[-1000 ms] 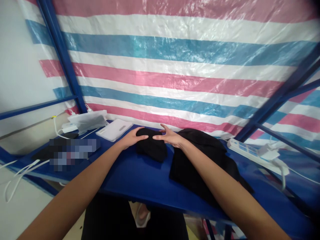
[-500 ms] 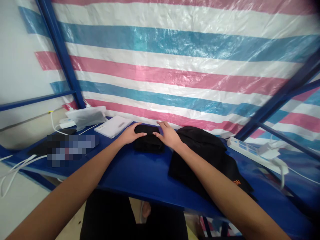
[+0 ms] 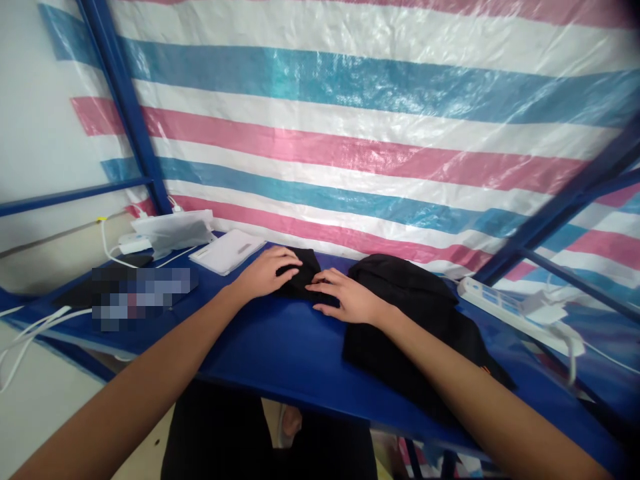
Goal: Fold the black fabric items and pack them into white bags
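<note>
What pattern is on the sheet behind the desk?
The sheet has pink, white and blue stripes, clearest in the head view.

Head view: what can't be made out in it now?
- Small black cloth: its near left and right parts lie under the left hand and right hand.
- Large black cloth: partly behind the right forearm; its orange mark is too small to read.
- Item at left: pixelated.
- White cables: cut off by the left edge.
- Power strip: socket details blurred.

Right hand (image 3: 345, 297) nearer table's front, palm down; left hand (image 3: 270, 270) flatter over black bundle (image 3: 309, 261).
</note>
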The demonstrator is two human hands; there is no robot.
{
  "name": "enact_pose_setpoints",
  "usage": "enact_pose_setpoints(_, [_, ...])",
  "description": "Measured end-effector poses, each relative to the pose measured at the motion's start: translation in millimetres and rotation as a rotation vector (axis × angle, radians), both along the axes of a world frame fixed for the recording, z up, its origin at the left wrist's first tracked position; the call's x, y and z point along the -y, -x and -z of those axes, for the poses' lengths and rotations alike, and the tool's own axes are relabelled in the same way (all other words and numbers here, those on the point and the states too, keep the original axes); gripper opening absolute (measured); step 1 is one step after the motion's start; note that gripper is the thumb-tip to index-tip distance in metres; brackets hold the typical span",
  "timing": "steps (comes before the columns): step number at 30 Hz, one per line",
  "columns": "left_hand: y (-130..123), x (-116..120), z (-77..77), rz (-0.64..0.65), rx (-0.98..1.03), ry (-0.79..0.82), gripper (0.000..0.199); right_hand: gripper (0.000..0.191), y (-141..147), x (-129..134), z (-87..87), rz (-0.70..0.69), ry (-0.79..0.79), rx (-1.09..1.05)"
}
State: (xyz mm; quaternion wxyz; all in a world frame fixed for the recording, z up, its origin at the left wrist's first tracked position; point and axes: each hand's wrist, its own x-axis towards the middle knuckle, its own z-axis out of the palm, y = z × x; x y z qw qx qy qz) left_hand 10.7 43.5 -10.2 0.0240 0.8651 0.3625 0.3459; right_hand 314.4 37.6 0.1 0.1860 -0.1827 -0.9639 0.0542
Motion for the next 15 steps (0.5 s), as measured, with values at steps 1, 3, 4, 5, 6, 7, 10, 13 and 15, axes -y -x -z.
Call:
enact_pose_setpoints(1, [-2, 5, -2.2, 0.082, -0.032, 0.039, 0.025, 0.045, 1, -3, 3.6, 0.005, -0.018, 0.002])
enact_pose_setpoints(3, [-6, 13, -4.3, 0.174, -0.067, 0.106, 0.027, 0.040, 4, -7, 8.7, 0.019, -0.066, 0.010])
enact_pose_setpoints(4, [-7, 16, -4.3, 0.187, -0.073, 0.127, 0.033, 0.038, 7, -10, 10.4, 0.030, -0.089, 0.008])
enact_pose_setpoints(5, [-8, 18, -3.7, 0.191, -0.079, 0.145, 0.042, 0.038, 9, -12, 11.5, 0.044, -0.103, -0.002])
enact_pose_setpoints(6, [-9, 19, -2.8, 0.194, -0.086, 0.162, 0.051, 0.038, 11, -14, 12.1, 0.066, -0.102, -0.023])
enact_pose_setpoints(7, [-10, 19, -1.6, 0.198, -0.091, 0.175, 0.057, 0.039, 12, -15, 12.2, 0.095, -0.086, -0.058])
enact_pose_setpoints(10, [-12, 15, 2.8, 0.214, -0.075, 0.188, 0.060, 0.036, 10, -18, 10.9, 0.199, 0.071, -0.205])
enact_pose_setpoints(13, [-15, 13, 6.3, 0.224, -0.062, 0.173, 0.060, 0.031, 3, -20, 10.8, 0.243, 0.307, -0.325])
enact_pose_setpoints(15, [-17, 15, 6.5, 0.218, -0.064, 0.130, 0.066, 0.030, 0, -19, 12.0, 0.234, 0.419, -0.376])
